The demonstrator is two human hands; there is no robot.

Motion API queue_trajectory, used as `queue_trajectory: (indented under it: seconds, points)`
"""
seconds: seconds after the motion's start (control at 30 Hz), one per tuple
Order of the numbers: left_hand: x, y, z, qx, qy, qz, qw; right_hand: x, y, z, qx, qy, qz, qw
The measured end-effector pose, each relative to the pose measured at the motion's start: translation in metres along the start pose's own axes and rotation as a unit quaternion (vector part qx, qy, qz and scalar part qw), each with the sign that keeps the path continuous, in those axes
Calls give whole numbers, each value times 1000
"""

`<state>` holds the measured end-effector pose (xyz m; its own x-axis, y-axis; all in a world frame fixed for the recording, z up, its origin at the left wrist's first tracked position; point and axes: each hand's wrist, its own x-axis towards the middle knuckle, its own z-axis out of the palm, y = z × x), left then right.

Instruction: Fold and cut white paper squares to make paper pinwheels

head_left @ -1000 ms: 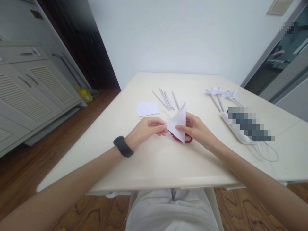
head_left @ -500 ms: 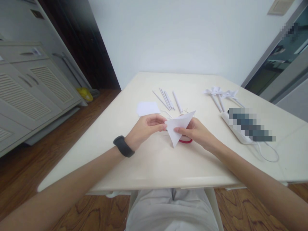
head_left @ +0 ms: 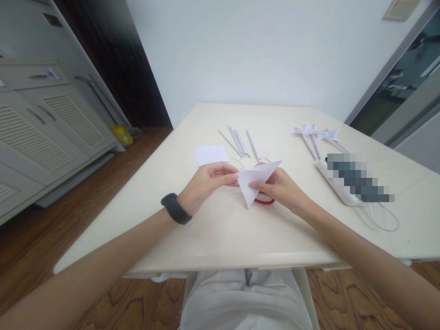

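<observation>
A folded piece of white paper [head_left: 255, 181], triangular in outline, is held between my two hands above the table. My right hand [head_left: 275, 182] pinches it, thumb on the near face and the other fingers behind. At its left corner, my left hand [head_left: 218, 178] is closed with thumb and forefinger on the paper. Under the paper and my right hand shows a red loop [head_left: 264, 201], like a scissors handle; the rest of it is hidden. Just beyond my left hand lies a white paper stack [head_left: 210, 154].
Several thin rolled paper sticks [head_left: 237, 141] and a thicker one [head_left: 253, 144] lie behind my hands. Paper pinwheels on sticks [head_left: 312, 137] rest at the back right. A white power strip [head_left: 338, 185] with a blurred-out top and a cable lies to the right on the table [head_left: 213, 238].
The paper has tilted slightly, its lower tip a little higher. My left fingertips have shifted slightly at its left corner. My right hand keeps its pinch.
</observation>
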<state>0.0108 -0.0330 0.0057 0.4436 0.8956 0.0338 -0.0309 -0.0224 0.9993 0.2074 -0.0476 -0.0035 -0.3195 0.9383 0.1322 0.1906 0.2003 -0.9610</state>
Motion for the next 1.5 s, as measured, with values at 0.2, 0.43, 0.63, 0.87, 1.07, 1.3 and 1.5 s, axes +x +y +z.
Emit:
queue_trajectory:
  seconds: [0.2,0.43,0.63,0.87,1.07,1.3,1.5]
  points:
    - [1,0,0,7,9,11,1000,0,-1,0,-20,-1,-13,1000]
    - [0,0,-1,19,4,-1,1000,0,0,0,-47,-6,-37,998]
    - [0,0,-1,23,-2,4,1000,0,-2,1,-57,-2,-47,997]
    - [0,0,0,15,4,7,1000,1,-1,0,-53,0,-52,997]
    - [2,0,1,19,19,48,999,1,-2,0,-78,3,-55,995]
    - [2,-1,0,1,10,31,999,0,-4,1,-102,4,-66,993]
    - [2,0,1,1,16,27,999,-1,-3,1,-108,1,-67,992]
